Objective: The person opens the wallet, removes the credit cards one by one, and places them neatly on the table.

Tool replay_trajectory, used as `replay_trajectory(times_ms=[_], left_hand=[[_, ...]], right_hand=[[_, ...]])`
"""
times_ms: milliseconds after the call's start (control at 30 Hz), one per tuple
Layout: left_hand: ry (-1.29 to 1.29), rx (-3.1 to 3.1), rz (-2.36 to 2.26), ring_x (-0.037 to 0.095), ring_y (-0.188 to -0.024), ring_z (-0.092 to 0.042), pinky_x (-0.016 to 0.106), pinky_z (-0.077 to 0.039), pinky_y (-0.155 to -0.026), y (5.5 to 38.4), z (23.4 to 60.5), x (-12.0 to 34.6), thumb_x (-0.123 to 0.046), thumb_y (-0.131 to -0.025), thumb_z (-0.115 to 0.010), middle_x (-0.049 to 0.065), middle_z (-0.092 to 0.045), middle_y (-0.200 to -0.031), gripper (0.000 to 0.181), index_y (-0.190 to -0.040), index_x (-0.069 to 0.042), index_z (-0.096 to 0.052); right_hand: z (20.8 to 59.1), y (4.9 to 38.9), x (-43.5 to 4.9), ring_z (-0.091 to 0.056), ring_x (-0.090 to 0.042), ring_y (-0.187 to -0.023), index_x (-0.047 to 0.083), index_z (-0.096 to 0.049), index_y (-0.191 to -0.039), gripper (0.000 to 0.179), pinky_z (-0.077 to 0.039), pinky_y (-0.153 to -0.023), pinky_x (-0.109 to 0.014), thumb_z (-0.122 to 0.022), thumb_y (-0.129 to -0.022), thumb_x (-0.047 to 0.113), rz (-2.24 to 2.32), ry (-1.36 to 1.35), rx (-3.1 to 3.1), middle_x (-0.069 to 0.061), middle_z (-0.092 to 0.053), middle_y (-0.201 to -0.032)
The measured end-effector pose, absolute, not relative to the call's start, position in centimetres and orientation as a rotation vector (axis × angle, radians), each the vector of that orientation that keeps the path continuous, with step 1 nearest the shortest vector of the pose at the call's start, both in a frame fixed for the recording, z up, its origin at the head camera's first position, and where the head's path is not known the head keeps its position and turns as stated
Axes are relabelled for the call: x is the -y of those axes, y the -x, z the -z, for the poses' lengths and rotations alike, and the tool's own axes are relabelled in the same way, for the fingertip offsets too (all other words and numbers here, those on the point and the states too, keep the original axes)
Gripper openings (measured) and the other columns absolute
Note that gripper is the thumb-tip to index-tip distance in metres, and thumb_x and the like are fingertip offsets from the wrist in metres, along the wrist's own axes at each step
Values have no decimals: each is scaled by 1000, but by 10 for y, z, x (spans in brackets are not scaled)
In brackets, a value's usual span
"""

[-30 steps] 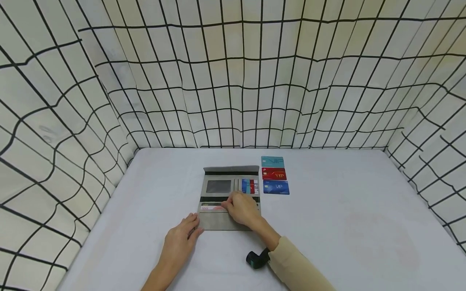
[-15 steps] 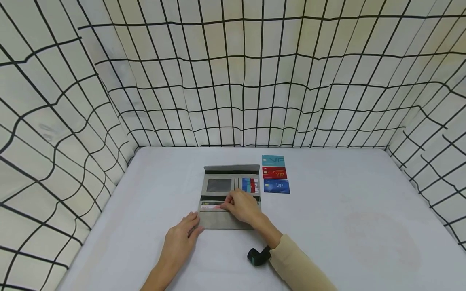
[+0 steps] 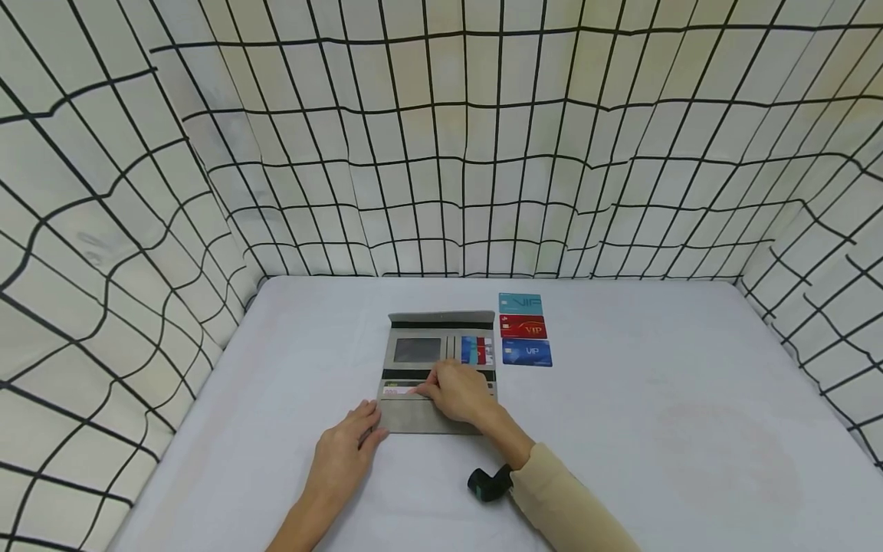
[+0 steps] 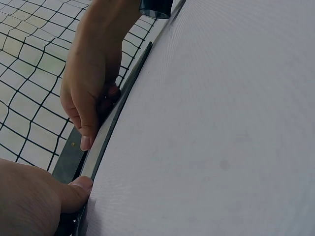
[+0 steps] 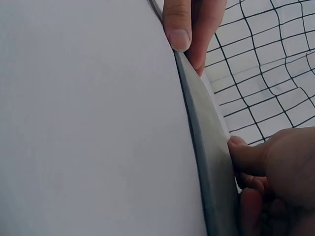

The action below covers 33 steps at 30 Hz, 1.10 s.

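Observation:
An unfolded grey wallet [image 3: 421, 418] lies flat on the white table, its pockets facing up. My right hand [image 3: 458, 392] reaches over its lower half, thumb and index finger pinching a pink-and-white paper slip [image 3: 395, 391], which looks like a banknote, at the pocket's opening. Much of that slip is inside the pocket or behind the fingers. At the wallet's lower left corner, my left hand [image 3: 343, 454] rests with fingers and thumb extended against the edge. The left wrist view shows the wallet [image 4: 112, 120] edge-on, the left thumb [image 4: 82, 184] touching it.
Blue [image 3: 527, 353], red [image 3: 523, 326] and teal [image 3: 520, 304] cards lie in a column right of the wallet. Blue-and-red cards [image 3: 476, 350] fill its upper right slot. A black device [image 3: 488, 484] sits by the right wrist. White walls with a black grid [image 3: 441, 153] surround the table.
The right fingertips have shifted slightly left along the slip. Less of the slip's pink-and-white part shows. The left hand and wallet stay in place; the head view has shifted a little.

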<state>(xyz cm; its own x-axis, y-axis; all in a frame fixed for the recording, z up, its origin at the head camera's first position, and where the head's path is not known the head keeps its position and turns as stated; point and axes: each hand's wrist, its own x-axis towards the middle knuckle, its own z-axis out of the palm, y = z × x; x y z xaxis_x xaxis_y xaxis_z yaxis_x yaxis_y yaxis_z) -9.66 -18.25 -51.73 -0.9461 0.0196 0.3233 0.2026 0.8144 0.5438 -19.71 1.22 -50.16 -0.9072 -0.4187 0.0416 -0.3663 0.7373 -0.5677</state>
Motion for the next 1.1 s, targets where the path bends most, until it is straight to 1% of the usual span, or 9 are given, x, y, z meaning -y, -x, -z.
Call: replay_trajectory(times_ms=[133,267,433,600,900,1100], left_hand=[[175,2691,856,39,-119,-65,51,-54,-98,97,517,182,-8,-84,-79,21,-68,-126,37,-116,7,-70],[170,2682,852,39,-119,-65,51,-54,-97,97,516,182,-9,-83,-80,21,-68,-125,37,-115,7,-70],[170,2681,860,39,-119,-65,51,-54,-97,97,517,182,-8,-83,-80,21,-68,-125,37,-115,7,-70],[155,2694,876,39,-120,-64,50,-54,-98,97,517,182,-10,-84,-80,21,-68,-127,37,-116,7,-70],[165,2685,867,39,-120,-64,50,-54,-97,96,516,182,-9,-84,-80,20,-68,-127,37,-116,7,-70],[164,2697,870,39,-120,-64,50,-54,-98,96,515,182,-10,-84,-79,21,-67,-127,38,-117,7,-70]], right_hand=[[501,196,-8,-49,-11,-67,14,-70,-82,26,-39,-53,-19,-68,-96,35,865,584,-2873,2,-55,-76],[501,195,-5,-49,-11,-67,13,-68,-80,25,-40,-52,-20,-69,-96,33,840,561,-2911,1,-56,-76],[503,194,-2,-49,-12,-67,12,-70,-80,25,-39,-50,-20,-67,-97,29,793,550,-2962,0,-59,-80],[506,194,-1,-49,-13,-66,10,-69,-82,22,-39,-49,-22,-66,-98,25,764,550,-2991,-3,-60,-82],[506,194,1,-49,-14,-65,5,-70,-88,26,-39,-48,-23,-65,-98,28,740,554,-3011,-5,-59,-81],[509,198,-2,-53,-15,-61,4,-69,-93,23,-45,-46,-24,-62,-100,24,756,541,-3028,-7,-63,-85]])
